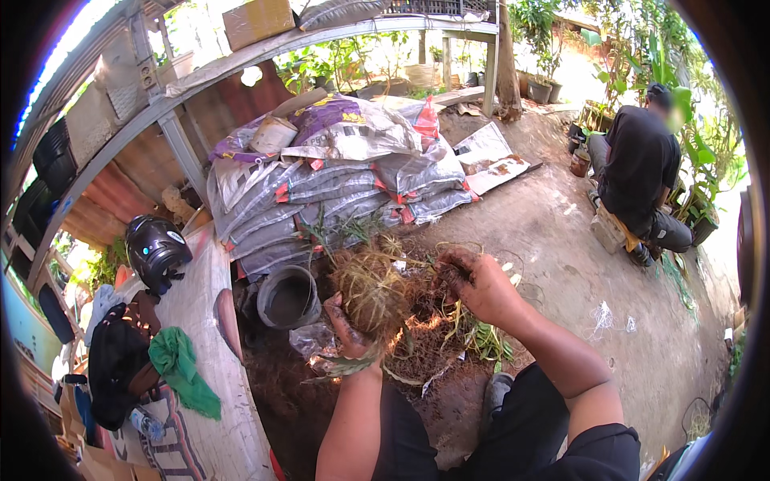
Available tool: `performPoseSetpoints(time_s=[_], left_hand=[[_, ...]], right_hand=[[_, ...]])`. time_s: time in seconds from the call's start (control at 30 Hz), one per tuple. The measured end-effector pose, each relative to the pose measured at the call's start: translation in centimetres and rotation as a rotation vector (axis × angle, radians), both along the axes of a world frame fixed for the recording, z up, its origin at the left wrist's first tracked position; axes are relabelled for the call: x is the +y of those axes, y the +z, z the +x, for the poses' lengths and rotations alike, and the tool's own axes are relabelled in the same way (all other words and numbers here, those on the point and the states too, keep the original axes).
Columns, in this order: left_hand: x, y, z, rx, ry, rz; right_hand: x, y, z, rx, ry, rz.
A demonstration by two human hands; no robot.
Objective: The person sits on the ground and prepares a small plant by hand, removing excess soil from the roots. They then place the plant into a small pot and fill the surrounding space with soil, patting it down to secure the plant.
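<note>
My left hand [346, 329], smeared with soil, is wrapped round the near left side of a rounded root ball [370, 290], a tangle of pale brown roots. Green, spiky leaves [345, 228] stick out at its far side. To the right of it is my right hand [472, 282], raised, its dirty fingers curled together. What they hold, if anything, cannot be made out. Below both hands lies a heap of loose roots and dark soil [429, 353], with yellow-green leaf scraps [485, 341] at its right side.
A dark bucket [287, 297] stands left of my left hand. Beyond are stacked filled sacks [337, 172]. On the left, a table [228, 401] bears a black helmet [156, 250] and a green cloth [183, 373]. Another person [638, 160] sits at the far right near potted plants.
</note>
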State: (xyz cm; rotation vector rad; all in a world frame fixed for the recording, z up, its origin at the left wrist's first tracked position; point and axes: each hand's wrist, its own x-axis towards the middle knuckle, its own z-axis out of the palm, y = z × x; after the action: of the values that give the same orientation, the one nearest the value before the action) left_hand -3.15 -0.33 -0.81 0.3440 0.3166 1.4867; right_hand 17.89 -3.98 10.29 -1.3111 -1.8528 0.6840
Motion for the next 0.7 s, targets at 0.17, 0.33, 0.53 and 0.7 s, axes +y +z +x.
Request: performPoseSetpoints(time_s=[0.17,0.33,0.53,0.7], left_hand=[[-0.4,2.2,0.2,-0.131,0.046,0.063],[0.9,0.6,-2.7,-0.286,0.098,0.167],[0.7,0.9,-2.7,-0.26,0.086,0.189],[0.5,1.6,-1.9,-0.241,0.071,0.219]], right_hand=[[1.7,-0.6,1.8,-0.002,0.233,-0.382],[5.4,-5.8,5.6,-0.39,-0.102,-0.376],[10.6,-18.6,18.2,-0.487,-0.155,-0.47],[10.0,-20.4,19.9,-0.452,-0.09,-0.706]])
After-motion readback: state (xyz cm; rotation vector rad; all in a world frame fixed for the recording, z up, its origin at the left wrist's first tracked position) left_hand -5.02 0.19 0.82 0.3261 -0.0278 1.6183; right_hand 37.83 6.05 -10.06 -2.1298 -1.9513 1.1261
